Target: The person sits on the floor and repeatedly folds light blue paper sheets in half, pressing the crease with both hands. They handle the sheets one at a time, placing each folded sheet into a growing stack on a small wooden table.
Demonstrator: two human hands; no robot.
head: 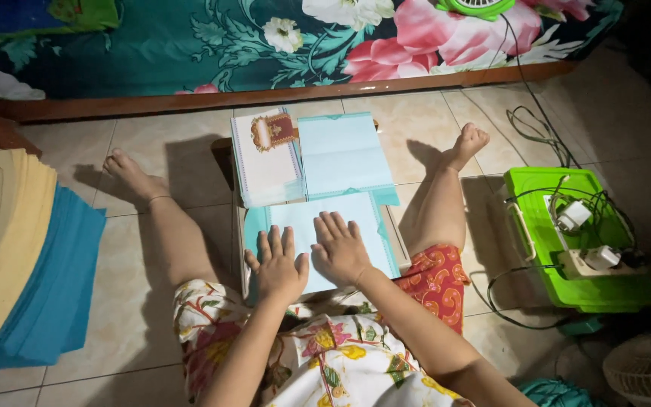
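Two hands are pressing flat on a pale blue sheet [325, 226] lying at the near edge of a small low table [395, 240]: the left hand [279, 265] and right hand [340, 247] are resting side by side, fingers spread, grasping nothing. Toward the table's far edge, a white stack of cards [265, 162] is sitting beside a stack of blue sheets [344, 154]. A green plastic box [544, 241] is standing on the floor, right of the table.

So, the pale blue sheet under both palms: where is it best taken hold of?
Probably at its far right corner. The pale blue sheet lies flat under the left hand and right hand; that corner is uncovered, so pinch it from the right, lifting the edge first.
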